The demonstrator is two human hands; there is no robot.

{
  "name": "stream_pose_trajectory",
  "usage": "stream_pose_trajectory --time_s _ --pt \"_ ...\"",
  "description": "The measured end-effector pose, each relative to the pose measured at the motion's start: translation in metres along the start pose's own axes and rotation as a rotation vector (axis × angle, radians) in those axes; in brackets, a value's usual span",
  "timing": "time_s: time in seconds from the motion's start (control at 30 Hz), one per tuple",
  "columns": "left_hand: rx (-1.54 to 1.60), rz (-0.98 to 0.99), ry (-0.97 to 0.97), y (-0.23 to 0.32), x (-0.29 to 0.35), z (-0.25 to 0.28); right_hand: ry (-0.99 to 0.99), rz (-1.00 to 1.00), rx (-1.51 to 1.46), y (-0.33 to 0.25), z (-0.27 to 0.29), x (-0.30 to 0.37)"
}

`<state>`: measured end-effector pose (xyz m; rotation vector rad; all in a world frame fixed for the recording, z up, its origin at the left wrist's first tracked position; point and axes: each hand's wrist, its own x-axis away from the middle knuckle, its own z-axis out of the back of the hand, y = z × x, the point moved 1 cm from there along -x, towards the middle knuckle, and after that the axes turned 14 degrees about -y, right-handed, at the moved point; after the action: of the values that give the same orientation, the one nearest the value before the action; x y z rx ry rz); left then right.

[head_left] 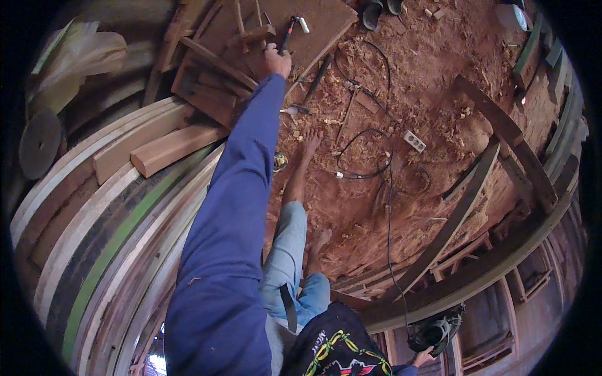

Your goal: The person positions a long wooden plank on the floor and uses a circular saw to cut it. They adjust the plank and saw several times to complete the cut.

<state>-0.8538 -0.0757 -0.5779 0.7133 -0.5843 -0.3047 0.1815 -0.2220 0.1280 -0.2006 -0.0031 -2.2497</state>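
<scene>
My left arm, in a blue sleeve, stretches far forward to a wooden board (313, 31). There my left hand (277, 61) is closed around the end of a hammer (288, 36) with a black and red handle. A small pale piece (303, 25) is beside the hammer's head. At the lower right, my right hand (424, 357) grips a dark corded power tool (436, 329), whose exact kind I cannot make out. The tool is close to a long curved beam (501, 258). Its black cable (390, 219) runs up across the floor.
A white socket block (414, 141) and loops of cable lie on reddish ground strewn with shavings. Long boards (119, 250) are stacked at the left, a short timber block (175, 149) on top. Angled planks (451, 219) stand at the right. My bare feet (310, 141) are on the ground.
</scene>
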Motion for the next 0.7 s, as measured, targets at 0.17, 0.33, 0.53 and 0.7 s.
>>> stream_pose_trajectory --time_s 0.17,0.33,0.53,0.7 --pt "-0.383 -0.017 0.255 -0.029 0.050 0.034 -0.095 0.017 0.146 -0.009 0.006 0.009" --pt "-0.117 -0.192 -0.201 -0.033 0.127 0.018 -0.030 -0.054 0.091 -0.012 0.004 0.025" --pt "0.091 -0.245 -1.137 0.065 0.376 -0.045 -0.104 0.042 0.013 -0.007 0.003 0.033" --pt "0.196 -0.524 -1.663 0.196 0.564 -0.049 -0.076 0.147 0.096 -0.048 -0.011 0.055"
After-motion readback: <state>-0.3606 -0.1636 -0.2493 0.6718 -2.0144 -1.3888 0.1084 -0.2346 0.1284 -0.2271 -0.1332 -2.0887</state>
